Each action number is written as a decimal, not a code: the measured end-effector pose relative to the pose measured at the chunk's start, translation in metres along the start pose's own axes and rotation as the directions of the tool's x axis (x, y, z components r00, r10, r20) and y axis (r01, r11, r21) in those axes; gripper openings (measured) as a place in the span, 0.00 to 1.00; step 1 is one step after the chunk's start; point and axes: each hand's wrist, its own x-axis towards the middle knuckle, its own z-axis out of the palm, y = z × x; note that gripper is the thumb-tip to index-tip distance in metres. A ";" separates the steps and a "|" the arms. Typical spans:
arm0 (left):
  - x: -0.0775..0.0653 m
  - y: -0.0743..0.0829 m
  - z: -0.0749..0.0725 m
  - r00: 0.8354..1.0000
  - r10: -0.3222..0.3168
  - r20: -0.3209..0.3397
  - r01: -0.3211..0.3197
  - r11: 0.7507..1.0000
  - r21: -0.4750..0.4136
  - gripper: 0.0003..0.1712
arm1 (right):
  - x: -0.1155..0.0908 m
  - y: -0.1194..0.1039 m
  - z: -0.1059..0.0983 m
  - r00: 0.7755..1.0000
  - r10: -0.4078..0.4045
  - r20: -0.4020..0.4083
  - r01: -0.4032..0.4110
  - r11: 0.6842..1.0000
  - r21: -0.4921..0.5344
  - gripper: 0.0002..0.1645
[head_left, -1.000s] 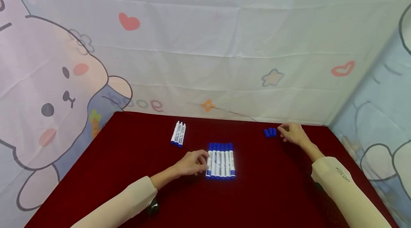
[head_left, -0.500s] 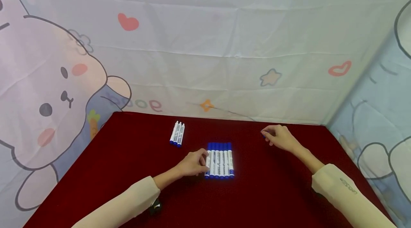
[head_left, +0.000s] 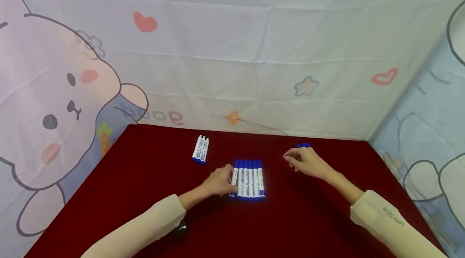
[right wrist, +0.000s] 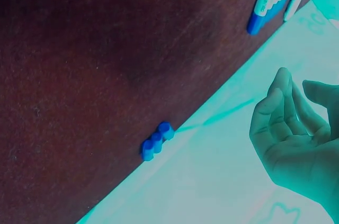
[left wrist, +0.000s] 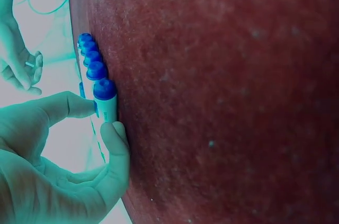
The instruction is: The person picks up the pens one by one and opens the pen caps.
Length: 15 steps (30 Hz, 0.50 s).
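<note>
In the head view a row of white markers with blue caps point(head_left: 250, 181) lies side by side on the dark red cloth. My left hand point(head_left: 219, 181) is at the row's left end and pinches the leftmost marker point(left wrist: 108, 106), its thumb and a finger on either side in the left wrist view. That marker leans slightly away from its neighbours at the lower end. My right hand point(head_left: 308, 164) hovers to the right of the row, fingers loosely bent and holding nothing. Three loose blue caps point(right wrist: 157, 141) lie beyond it, partly hidden behind the hand in the head view.
Three uncapped white markers point(head_left: 200, 149) lie together at the back left of the cloth-covered table point(head_left: 283, 225). A pale printed curtain point(head_left: 225, 48) with hearts and a bunny hangs behind the table's far edge.
My right hand has come left and toward me from beside the loose caps, which stay on the cloth. My left hand has closed on the leftmost marker and shifted its lower end slightly left.
</note>
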 end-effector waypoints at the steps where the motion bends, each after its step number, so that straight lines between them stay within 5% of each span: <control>1: 0.001 0.000 -0.001 1.000 -0.013 0.001 0.013 1.000 0.015 0.33 | 0.000 -0.001 0.001 1.000 -0.006 0.006 0.006 1.000 0.002 0.12; 8: 0.003 0.000 -0.011 0.996 -0.089 -0.011 0.089 0.985 0.146 0.35 | -0.001 -0.006 0.003 0.999 0.008 0.032 -0.008 1.000 0.010 0.13; 15: 0.001 -0.007 -0.017 0.992 -0.124 0.004 0.121 0.976 0.179 0.29 | -0.002 -0.005 0.008 0.998 0.012 0.058 -0.013 1.000 0.018 0.14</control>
